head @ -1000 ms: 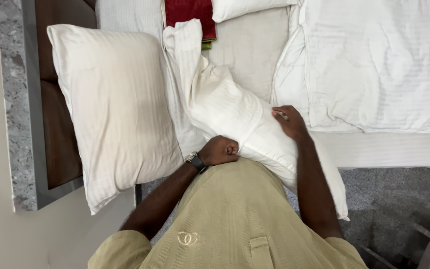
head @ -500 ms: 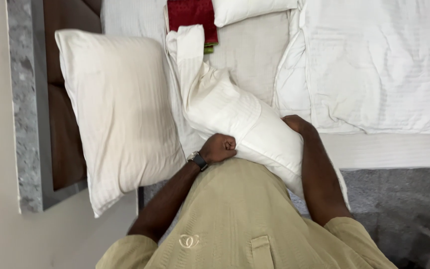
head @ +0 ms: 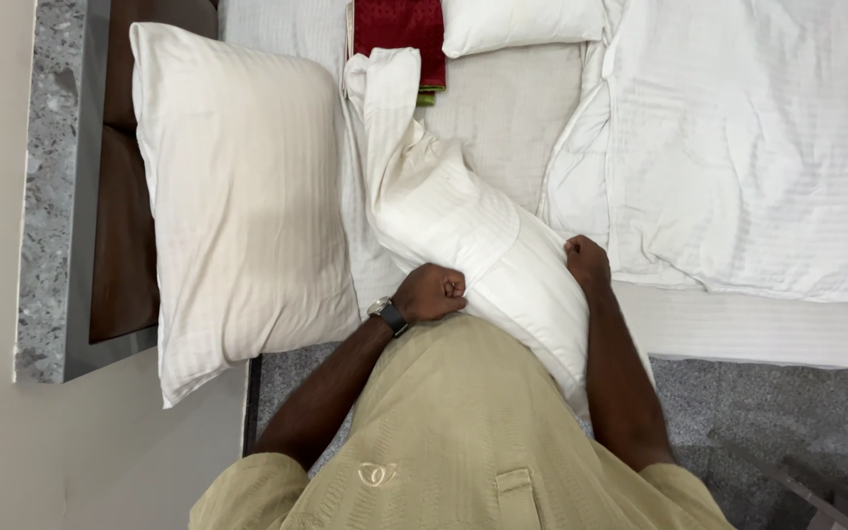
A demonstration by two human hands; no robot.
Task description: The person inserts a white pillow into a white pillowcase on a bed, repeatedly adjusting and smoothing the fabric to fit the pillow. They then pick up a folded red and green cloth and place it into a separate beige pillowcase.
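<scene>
I hold a white striped pillow [head: 463, 231] partly inside its pillowcase against my stomach, at the bed's edge. My left hand [head: 431, 292], with a dark watch on the wrist, is closed in a fist on the pillow's near left side. On the pillow's right side, my right hand [head: 587, 261] grips the fabric. The loose end of the pillowcase [head: 385, 88] trails away from me across the mattress. A second, larger white pillow [head: 233, 196] lies flat to the left, apart from my hands.
A rumpled white duvet [head: 748, 157] covers the bed's right part. A red folded cloth [head: 399, 29] and a small white pillow [head: 517, 22] lie at the far side. A dark wooden headboard [head: 120, 245] with grey stone trim [head: 46, 186] stands left. Grey floor lies below.
The pillow has been drawn nearer my body and stands more upright. My right hand has slid down its right side; my left fist stays on the near left side.
</scene>
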